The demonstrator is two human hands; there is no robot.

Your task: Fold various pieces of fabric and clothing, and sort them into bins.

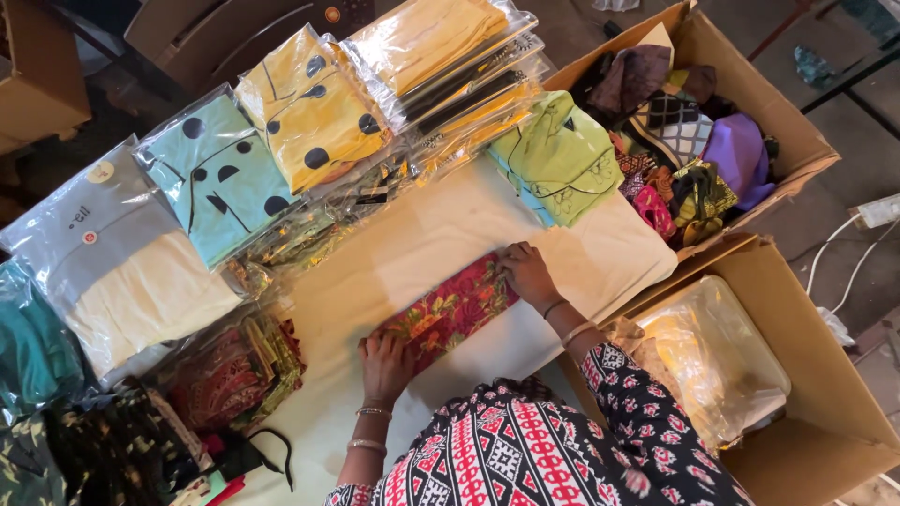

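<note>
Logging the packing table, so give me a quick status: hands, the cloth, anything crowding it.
Left hand and right hand flat on ends of folded red floral cloth. Cloth on cream table cover. Plastic-bagged garments behind, apart.

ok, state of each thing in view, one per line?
floral cloth: folded flat, pressed at both ends
left hand: flat on cloth's near end
right hand: flat on cloth's far end
upper box: open, full of loose fabric
lower box: open, holds clear bags
</note>
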